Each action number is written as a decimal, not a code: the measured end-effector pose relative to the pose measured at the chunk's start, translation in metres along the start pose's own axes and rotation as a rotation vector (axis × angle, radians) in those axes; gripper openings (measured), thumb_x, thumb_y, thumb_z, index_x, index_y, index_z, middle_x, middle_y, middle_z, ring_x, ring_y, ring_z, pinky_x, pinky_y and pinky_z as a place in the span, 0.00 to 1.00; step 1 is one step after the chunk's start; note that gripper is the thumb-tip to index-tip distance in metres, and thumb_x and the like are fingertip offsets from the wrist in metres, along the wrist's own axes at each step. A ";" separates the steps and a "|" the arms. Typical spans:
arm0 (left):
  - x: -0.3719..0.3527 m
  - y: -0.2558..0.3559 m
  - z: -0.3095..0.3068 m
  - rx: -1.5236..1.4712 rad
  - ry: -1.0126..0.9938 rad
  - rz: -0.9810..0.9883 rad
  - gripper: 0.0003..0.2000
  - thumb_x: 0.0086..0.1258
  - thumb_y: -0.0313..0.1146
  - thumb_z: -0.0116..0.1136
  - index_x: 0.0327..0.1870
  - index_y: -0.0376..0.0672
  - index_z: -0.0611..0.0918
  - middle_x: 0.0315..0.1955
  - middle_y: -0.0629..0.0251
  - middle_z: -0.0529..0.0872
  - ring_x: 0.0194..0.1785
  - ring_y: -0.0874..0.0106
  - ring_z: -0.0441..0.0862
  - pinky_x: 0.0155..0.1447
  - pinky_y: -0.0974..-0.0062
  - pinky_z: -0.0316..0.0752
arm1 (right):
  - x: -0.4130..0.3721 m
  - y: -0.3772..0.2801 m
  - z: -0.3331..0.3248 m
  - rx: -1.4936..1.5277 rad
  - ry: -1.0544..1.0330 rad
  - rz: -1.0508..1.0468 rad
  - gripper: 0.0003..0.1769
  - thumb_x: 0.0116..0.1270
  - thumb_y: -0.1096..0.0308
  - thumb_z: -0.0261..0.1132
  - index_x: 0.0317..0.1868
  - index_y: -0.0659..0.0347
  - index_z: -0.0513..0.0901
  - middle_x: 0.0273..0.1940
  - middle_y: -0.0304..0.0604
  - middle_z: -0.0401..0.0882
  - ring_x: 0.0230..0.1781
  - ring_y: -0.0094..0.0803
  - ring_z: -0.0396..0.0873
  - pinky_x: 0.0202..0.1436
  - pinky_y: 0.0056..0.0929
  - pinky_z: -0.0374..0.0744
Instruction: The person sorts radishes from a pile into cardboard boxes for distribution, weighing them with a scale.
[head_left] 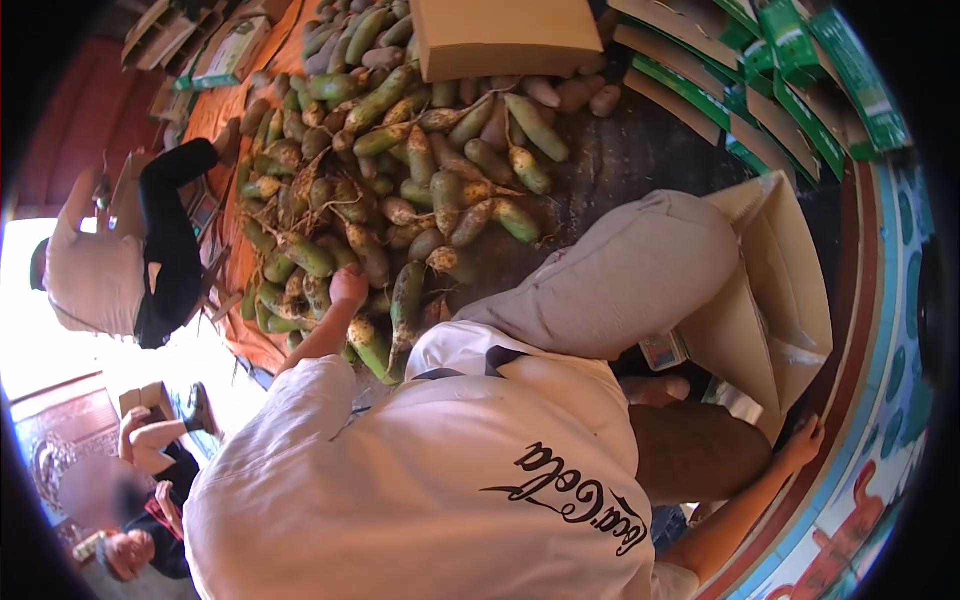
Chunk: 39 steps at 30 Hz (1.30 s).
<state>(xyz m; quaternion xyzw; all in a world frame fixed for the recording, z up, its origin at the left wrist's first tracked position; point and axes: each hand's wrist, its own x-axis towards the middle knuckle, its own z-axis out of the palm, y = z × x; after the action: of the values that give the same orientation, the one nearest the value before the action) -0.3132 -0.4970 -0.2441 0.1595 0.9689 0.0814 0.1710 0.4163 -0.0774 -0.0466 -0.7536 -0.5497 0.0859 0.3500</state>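
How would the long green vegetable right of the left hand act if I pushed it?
The long green vegetable looks thick and plump, so probably stiff and fairly heavy. Its rounded sides might let it roll, though the vegetables around it could block it.

Radishes (pixel 446 195): dozens lay heaped, too many to count | brown box (pixel 505 40) at top: one showed | green cartons (pixel 790 45): several overlapped | other people (pixel 98 283): at least two appeared | left hand (pixel 349 286): one | right hand (pixel 804 441): one

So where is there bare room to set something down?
The dark ground is mostly bare between the vegetable pile, the green-edged cartons and the bent knee. It's crowded around the left hand, among heaped vegetables.
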 end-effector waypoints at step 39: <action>-0.021 -0.088 0.017 -0.095 0.270 -0.596 0.45 0.46 0.47 0.70 0.62 0.35 0.58 0.55 0.46 0.69 0.59 0.51 0.67 0.62 0.63 0.65 | -0.007 -0.059 0.019 -0.375 -0.097 -0.155 0.20 0.64 0.60 0.55 0.48 0.69 0.77 0.45 0.55 0.77 0.43 0.47 0.76 0.48 0.40 0.73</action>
<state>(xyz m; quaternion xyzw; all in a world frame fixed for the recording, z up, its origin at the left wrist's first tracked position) -0.3134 -0.5849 -0.2723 -0.1516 0.9819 0.0933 0.0647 0.3589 -0.0665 -0.0256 -0.7561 -0.6285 -0.0088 0.1820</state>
